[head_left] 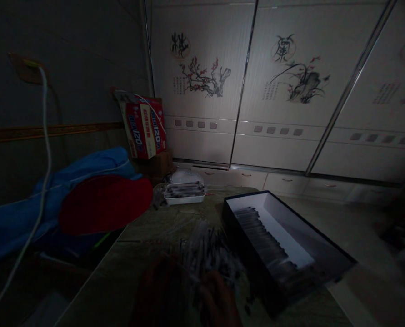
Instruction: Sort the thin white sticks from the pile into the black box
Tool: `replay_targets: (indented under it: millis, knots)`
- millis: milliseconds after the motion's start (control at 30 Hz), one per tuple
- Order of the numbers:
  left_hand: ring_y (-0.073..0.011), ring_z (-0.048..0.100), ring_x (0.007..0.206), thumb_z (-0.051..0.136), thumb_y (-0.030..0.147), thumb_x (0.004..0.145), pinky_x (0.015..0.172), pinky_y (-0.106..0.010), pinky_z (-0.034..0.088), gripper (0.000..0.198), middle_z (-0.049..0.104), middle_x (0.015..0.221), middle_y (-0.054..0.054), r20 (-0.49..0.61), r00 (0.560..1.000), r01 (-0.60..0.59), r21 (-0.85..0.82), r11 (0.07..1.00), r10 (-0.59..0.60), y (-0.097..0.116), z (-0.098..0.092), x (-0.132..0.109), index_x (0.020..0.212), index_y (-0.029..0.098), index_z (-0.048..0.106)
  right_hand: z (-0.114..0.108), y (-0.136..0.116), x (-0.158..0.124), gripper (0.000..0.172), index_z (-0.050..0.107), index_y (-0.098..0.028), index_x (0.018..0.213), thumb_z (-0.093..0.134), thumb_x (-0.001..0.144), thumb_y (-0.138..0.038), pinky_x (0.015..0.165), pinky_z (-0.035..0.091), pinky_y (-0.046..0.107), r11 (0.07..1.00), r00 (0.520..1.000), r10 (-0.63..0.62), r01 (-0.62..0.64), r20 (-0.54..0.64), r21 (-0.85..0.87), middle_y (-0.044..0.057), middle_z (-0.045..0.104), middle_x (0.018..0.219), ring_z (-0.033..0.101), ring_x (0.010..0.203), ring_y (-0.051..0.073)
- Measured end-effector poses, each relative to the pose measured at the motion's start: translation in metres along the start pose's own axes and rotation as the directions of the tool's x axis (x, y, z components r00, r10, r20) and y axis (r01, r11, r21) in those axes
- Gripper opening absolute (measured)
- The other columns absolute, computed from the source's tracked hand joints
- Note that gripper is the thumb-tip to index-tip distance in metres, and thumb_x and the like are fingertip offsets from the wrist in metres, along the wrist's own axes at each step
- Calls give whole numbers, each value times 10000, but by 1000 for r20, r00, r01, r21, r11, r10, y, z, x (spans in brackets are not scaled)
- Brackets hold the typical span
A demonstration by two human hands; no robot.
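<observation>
Both hands sit low and dim: left hand [157, 290] and right hand [219, 297] rest at a loose pile of thin sticks [207, 254] on the desk [137, 240]; neither grip can be made out. Beside them lies an open black box [284, 240], half filled. Poor light could cause fumbled, scattered sticks.

A dim room in a home is showing here, most likely a bedroom or living space being used for handwork. Sliding wardrobe doors [273, 86] painted with ink blossoms and calligraphy are running along the far wall, with small drawers [287, 181] sitting beneath them. Blue and red bedding or clothing [86, 200] is lying heaped at the left, a printed red carton [144, 129] is leaning in the corner, and a white cable [43, 150] is hanging from a wall socket.
</observation>
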State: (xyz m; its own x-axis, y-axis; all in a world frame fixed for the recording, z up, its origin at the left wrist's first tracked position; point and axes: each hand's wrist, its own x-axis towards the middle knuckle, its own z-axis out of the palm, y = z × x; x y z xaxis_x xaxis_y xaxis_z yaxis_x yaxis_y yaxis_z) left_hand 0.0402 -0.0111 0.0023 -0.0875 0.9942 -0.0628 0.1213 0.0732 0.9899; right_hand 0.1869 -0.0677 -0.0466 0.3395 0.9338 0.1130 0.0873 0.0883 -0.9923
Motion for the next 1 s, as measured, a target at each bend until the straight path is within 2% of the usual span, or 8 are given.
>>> replay_targets:
  millis: [100, 200, 267, 433, 600, 767, 900, 1000]
  knots:
    - [-186, 620, 725, 567, 470, 742, 677, -254, 481, 291, 697, 729, 5, -3, 1000, -11, 49, 999, 11, -3, -2, 3, 753, 191, 651, -1, -2, -1, 505, 654, -215, 855, 535, 735, -690, 474, 439, 217, 1000, 1000, -4, 4, -14, -20, -5, 601, 570, 550, 497, 139]
    - [-185, 621, 738, 565, 492, 737, 696, -252, 479, 316, 699, 744, 4, -2, 1000, -26, 47, 999, 26, -4, -2, 4, 767, 191, 654, -1, -3, -2, 519, 638, -225, 664, 417, 825, -666, 541, 470, 234, 999, 1000, -17, 17, 3, -27, 0, 565, 515, 560, 507, 144]
    - [-186, 620, 735, 575, 505, 722, 691, -253, 482, 326, 698, 743, 4, 2, 1000, -17, 23, 1000, 17, -5, -1, 3, 765, 190, 651, 1, -1, -3, 531, 609, -228, 614, 392, 844, -654, 539, 468, 234, 999, 1000, -25, 25, 19, -31, -8, 536, 479, 554, 492, 144]
    - [-180, 602, 670, 584, 505, 699, 647, -263, 481, 323, 673, 678, 7, -19, 1000, 15, 2, 1000, -15, -2, 2, 2, 705, 185, 632, 2, 10, -5, 546, 663, -218, 876, 527, 718, -723, 571, 495, 250, 996, 993, -18, 8, -116, -93, 39, 665, 689, 624, 623, 179]
    - [-196, 619, 729, 572, 502, 715, 716, -285, 484, 338, 695, 730, -4, 10, 1000, 0, -19, 1000, 0, 1, 2, 0, 769, 178, 655, 0, 13, -3, 515, 656, -229, 685, 441, 805, -681, 600, 499, 249, 993, 997, -32, 24, -67, -113, 29, 632, 595, 618, 598, 168]
    - [-193, 620, 674, 579, 486, 712, 659, -279, 489, 308, 688, 695, -5, -16, 1000, 0, 21, 1000, 0, 5, 1, -3, 714, 187, 652, 1, 10, -3, 534, 669, -215, 874, 502, 748, -707, 520, 484, 230, 997, 998, -8, 3, -69, -79, 28, 650, 657, 608, 562, 157]
    - [-187, 616, 674, 576, 481, 706, 655, -265, 490, 297, 678, 675, 2, -44, 999, -4, 12, 1000, 5, 6, 2, -3, 684, 193, 644, 2, 10, -5, 542, 669, -225, 744, 411, 804, -698, 600, 506, 246, 997, 998, -1, -4, -63, -83, 28, 627, 607, 619, 598, 164]
    - [-199, 631, 714, 582, 488, 697, 698, -273, 495, 316, 698, 726, -11, -14, 1000, 12, -18, 1000, -12, 2, 2, 0, 734, 183, 653, 1, 11, -4, 520, 671, -226, 817, 492, 750, -711, 639, 517, 259, 997, 998, -8, 2, -70, -83, 36, 668, 688, 637, 677, 181]
